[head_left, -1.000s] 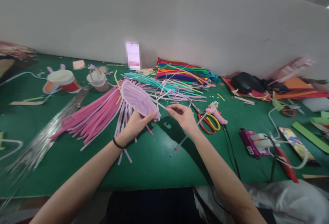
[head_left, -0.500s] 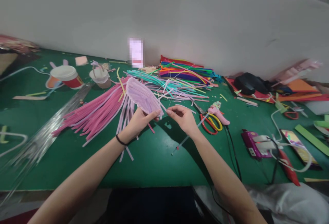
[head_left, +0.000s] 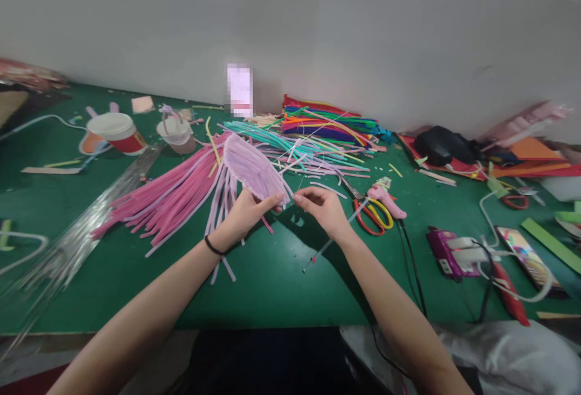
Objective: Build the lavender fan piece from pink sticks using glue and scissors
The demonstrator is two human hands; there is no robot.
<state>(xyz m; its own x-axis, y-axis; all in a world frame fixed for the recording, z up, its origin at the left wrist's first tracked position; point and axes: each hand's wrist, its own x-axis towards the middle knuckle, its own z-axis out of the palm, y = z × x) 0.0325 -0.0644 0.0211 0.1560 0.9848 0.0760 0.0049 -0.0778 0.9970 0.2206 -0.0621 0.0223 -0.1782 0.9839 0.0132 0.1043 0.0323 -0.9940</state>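
Observation:
My left hand (head_left: 249, 210) is closed around the lower end of a lilac petal-shaped piece made of pipe cleaners (head_left: 252, 165), thumb on top. The piece tilts up and to the left. Just right of its tip, my right hand (head_left: 322, 207) pinches thumb and index finger together; a thin strand seems to rise from there, too fine to make out. Loose lilac pipe cleaners (head_left: 221, 201) and a fan of pink pipe cleaners (head_left: 167, 201) lie beneath and left of the piece. Scissors (head_left: 370, 213) with red and yellow handles lie right of my right hand, beside a pink glue gun (head_left: 388, 201).
Multicoloured pipe cleaners (head_left: 327, 126) pile up by the wall. At left stand a paper cup (head_left: 120, 135), a smaller cup (head_left: 177, 135) and silvery strips (head_left: 91, 231). To the right are a purple power adapter (head_left: 442, 253), cables and a phone (head_left: 529, 256) on the green table (head_left: 272, 304).
Both hands and the lilac piece stay almost in place. The view has shifted very slightly.

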